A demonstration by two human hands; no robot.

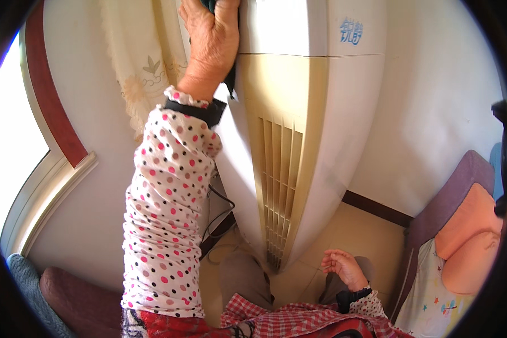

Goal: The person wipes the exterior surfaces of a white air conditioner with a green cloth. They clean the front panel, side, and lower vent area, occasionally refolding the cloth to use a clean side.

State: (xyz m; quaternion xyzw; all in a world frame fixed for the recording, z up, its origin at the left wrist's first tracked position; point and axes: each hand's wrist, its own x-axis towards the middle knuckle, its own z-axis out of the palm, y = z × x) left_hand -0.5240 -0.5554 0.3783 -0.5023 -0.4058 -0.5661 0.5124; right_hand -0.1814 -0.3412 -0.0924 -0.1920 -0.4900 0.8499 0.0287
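Note:
A tall white floor-standing air conditioner (355,105) rises before me, with a yellowed louvred grille (281,156) down its front. My left hand (213,38) reaches up to its left upper side and holds a dark green cloth (230,82) against it. The fingertips are cut off by the top of the picture, and most of the cloth is behind the hand. Low in front of me, to the right of the cabinet's foot, my right hand (344,270) hangs with its palm partly up. Its fingers are loosely bent and hold nothing.
A cream embroidered curtain (152,76) hangs behind my left arm, near a bright window (14,135). A dark cable (226,203) runs beside the cabinet. Purple upholstered furniture (464,186) with an orange cushion (464,224) stands right; a brown upholstered piece (76,295) is lower left.

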